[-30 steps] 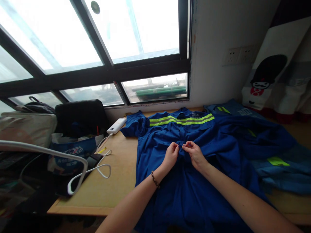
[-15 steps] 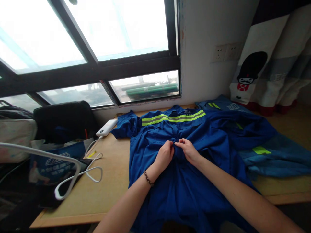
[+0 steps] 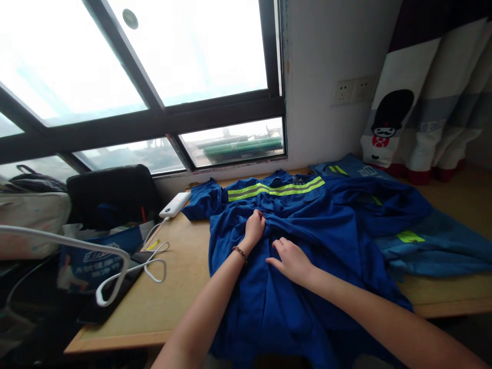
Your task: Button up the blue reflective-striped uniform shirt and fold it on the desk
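A blue work jacket [image 3: 246, 287] with yellow-and-grey reflective stripes across its chest lies spread over the table, collar toward the window. My left hand [image 3: 255, 227] pinches the cloth near the front opening, just below the chest stripe, and the fabric bunches at its fingertips. Lower and to the right, my right hand [image 3: 291, 259] rests over the jacket front with thumb and fingers apart, holding nothing. A beaded bracelet [image 3: 240, 253] circles my left wrist.
At the right, a second, lighter blue garment [image 3: 442, 251] lies partly under the jacket sleeve. A white power bank [image 3: 175, 205] with a white cable sits left of the jacket on the wooden table [image 3: 184, 266]. Bags [image 3: 111, 197] stand at the left, below the window.
My right hand has let go of the cloth at the front and moved down, its fingers opening. The left hand has shifted slightly up and left, still pinching. The view has tilted a little.
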Motion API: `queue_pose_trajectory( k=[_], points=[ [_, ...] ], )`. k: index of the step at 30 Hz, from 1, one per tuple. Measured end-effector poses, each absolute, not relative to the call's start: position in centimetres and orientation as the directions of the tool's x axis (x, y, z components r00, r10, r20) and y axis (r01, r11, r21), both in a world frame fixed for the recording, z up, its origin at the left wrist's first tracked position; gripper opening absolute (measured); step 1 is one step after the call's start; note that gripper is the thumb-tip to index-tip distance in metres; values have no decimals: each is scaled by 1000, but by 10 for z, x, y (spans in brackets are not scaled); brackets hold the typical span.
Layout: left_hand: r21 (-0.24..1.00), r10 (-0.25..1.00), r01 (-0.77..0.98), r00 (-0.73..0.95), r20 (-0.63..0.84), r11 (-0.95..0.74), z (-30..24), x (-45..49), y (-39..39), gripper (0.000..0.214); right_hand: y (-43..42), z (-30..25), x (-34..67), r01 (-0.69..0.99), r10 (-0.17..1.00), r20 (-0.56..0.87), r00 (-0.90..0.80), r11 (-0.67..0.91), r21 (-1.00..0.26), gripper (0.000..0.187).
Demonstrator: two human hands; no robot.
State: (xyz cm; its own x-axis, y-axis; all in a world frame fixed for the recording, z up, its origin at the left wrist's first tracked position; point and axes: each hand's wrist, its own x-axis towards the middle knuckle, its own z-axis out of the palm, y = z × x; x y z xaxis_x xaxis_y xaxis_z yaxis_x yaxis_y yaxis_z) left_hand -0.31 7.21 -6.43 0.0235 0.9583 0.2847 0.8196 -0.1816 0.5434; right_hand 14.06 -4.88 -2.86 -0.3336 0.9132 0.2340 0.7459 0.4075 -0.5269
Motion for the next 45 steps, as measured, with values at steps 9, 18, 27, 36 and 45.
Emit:
queue_pose_trajectory(
  k=[9,18,27,36,45],
  points=[
    [547,934,820,-45,356,-169,-42,1,105,6,-62,-45,151,777,901,233,-365,433,-457,68],
    [503,903,801,101,419,-323,-28,-25,22,9,-51,-50,159,652,918,263,-297,396,-647,13],
    [332,953,894,273,128,-301,-31,-18,-56,9,-52,-51,172,754,947,236,-218,317,-575,23],
    [680,924,715,352,-151,-161,20,-35,-156,6,-46,-49,178,873,957,224,-183,263,-410,8],
    [577,851,776,464,-247,-255,1,-38,-190,13,-72,10,199,784,926,254,-280,373,-496,11]
  ],
)
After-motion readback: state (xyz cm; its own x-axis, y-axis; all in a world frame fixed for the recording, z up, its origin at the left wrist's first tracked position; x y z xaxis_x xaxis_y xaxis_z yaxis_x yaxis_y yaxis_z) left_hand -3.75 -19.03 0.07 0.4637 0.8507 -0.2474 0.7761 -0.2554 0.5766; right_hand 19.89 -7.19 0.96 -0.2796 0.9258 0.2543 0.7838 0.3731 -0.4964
